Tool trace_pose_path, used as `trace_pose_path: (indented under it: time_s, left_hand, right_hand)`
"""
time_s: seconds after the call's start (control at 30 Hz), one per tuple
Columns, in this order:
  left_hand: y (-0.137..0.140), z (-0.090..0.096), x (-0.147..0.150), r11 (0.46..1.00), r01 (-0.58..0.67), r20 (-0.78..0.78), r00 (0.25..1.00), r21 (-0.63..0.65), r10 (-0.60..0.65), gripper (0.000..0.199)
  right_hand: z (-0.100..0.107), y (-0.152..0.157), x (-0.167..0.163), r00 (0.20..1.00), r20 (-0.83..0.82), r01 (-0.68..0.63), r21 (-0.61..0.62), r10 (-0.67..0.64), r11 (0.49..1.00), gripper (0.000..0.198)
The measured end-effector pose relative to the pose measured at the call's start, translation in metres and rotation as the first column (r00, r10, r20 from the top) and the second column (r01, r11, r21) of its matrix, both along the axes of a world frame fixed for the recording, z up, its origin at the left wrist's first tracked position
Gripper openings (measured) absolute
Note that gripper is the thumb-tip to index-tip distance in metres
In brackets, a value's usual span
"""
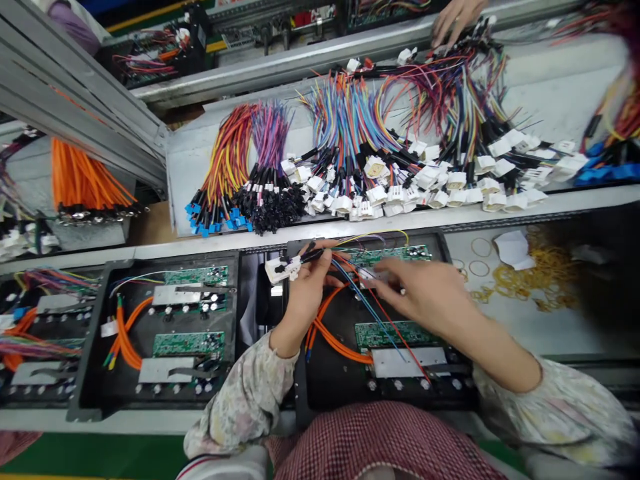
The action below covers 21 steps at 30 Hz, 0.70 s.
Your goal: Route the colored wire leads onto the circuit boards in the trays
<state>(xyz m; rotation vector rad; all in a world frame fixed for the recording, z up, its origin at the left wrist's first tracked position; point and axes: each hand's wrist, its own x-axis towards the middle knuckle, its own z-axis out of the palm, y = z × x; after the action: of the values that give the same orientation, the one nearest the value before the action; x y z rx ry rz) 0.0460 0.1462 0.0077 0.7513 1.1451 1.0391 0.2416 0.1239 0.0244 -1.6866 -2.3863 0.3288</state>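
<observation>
My left hand (306, 297) is closed around a wire harness near its white connectors (284, 268), which stick out to the left. From that grip, loose blue wires (370, 307) and a red wire (399, 332) hang down to the right, and a few thin ones run along the back. Slightly blurred, my right hand (425, 290) has its fingers drawn together beside these wires; what lies between the fingertips is unclear. Below both hands is a black tray (330, 387) with green circuit boards (385, 335), silver heat sinks (407, 363) and orange cables (333, 340).
A shelf behind carries bundled harnesses (350, 127) with white, black and blue connectors. Another black tray (95, 360) with boards stands left. Yellow rubber bands (535, 273) lie at right. Another person's hand (457, 20) reaches into wires at the top. A metal post (90, 80) rises at left.
</observation>
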Motion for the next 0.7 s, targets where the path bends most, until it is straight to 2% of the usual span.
trace_pose_path:
  time_s: [0.07, 0.1, 0.17, 0.23, 0.27, 0.43, 0.7]
  left_hand:
    - [0.001, 0.0, 0.0, 1.0, -0.002, 0.013, 1.0, 0.018, 0.001, 0.032]
    - [0.001, 0.0, 0.0, 1.0, -0.006, 0.019, 1.0, 0.028, 0.006, 0.031]
    - [0.001, 0.0, 0.001, 0.999, -0.012, 0.028, 1.0, 0.043, 0.011, 0.029]
    - [0.001, 0.001, 0.002, 0.999, -0.011, 0.034, 0.999, 0.047, 0.009, 0.026]
    - [0.001, 0.001, 0.002, 0.999, -0.009, 0.039, 0.999, 0.045, 0.007, 0.026]
    - [-0.001, 0.003, 0.001, 1.0, 0.014, 0.052, 0.999, 0.017, -0.014, 0.027]
    - [-0.001, 0.001, -0.001, 1.0, 0.009, -0.077, 0.997, 0.026, -0.007, 0.03]
  right_hand:
    - [0.004, -0.008, 0.008, 0.999, 0.045, -0.02, -0.06, 0.023, 0.998, 0.038]
    - [0.005, -0.009, 0.014, 0.998, 0.06, 0.025, -0.054, -0.022, 0.998, 0.042]
    - [0.004, -0.008, 0.03, 0.974, 0.059, 0.219, 0.031, -0.22, 0.975, 0.046]
    - [0.001, -0.003, 0.045, 0.93, 0.011, 0.366, 0.1, -0.369, 0.925, 0.045]
    - [-0.003, 0.0, 0.051, 0.924, -0.014, 0.381, 0.096, -0.382, 0.919, 0.043]
    - [-0.023, 0.011, 0.056, 0.951, -0.091, 0.294, -0.022, -0.295, 0.956, 0.03]
    - [-0.029, 0.018, 0.052, 0.946, -0.15, 0.287, -0.021, -0.287, 0.958, 0.026]
